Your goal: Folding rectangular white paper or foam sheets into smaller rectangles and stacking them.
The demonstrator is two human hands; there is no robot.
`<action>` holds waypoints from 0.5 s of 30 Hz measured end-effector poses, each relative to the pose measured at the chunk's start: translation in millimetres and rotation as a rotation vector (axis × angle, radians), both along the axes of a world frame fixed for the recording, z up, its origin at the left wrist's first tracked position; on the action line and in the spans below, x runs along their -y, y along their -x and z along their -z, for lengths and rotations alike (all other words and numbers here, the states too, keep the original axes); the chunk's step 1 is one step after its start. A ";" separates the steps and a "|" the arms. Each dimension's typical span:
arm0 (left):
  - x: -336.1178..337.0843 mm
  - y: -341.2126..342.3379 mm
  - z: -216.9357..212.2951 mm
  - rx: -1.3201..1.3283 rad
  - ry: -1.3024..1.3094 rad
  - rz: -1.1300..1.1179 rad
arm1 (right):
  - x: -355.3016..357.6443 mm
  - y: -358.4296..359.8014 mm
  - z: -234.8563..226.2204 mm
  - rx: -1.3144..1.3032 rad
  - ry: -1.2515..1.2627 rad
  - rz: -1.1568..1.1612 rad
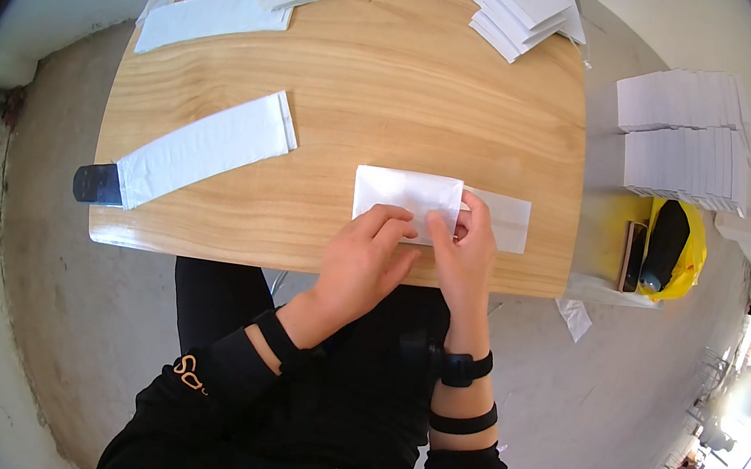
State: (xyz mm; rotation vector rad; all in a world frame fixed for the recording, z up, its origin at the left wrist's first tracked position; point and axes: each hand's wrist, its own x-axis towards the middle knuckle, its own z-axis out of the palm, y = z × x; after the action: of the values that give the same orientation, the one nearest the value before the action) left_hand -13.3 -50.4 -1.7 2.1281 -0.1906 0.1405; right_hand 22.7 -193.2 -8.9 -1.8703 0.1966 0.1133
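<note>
A white, flat rectangular packet (408, 193) stands at the front edge area of the wooden table, right of its middle. My right hand (467, 260) pinches its right side, thumb on the near face and fingers bent round behind. Resting against the packet's lower left part are the bent fingertips of my left hand (361, 266), its thumb apart from them. Behind my right fingers lies a flat white strip (508, 225), partly hidden by the hand and packet.
A long bundle of white sleeves (203, 151) lies at left, a dark object (99, 183) at its end. More white bundles (213, 21) and folded white pieces (521, 9) lie at the far side. Stacked white boxes (682, 164) and a yellow bag (686, 266) are at right.
</note>
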 end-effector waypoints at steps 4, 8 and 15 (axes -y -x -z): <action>-19.2 7.3 2.8 0.072 -0.014 0.075 | 5.9 -7.8 3.5 0.055 0.286 -0.019; -39.6 9.1 4.9 0.077 -0.220 0.013 | 7.5 -9.0 -0.8 0.017 0.346 -0.023; -39.7 0.3 10.7 0.017 -0.607 0.176 | 0.4 -6.6 -0.6 -0.005 0.410 -0.034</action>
State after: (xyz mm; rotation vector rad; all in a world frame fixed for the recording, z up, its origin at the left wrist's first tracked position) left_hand -13.7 -10.7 -12.4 2.6968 -0.4782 -0.0078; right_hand 29.3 -193.6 -8.3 -2.2827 0.2026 0.1071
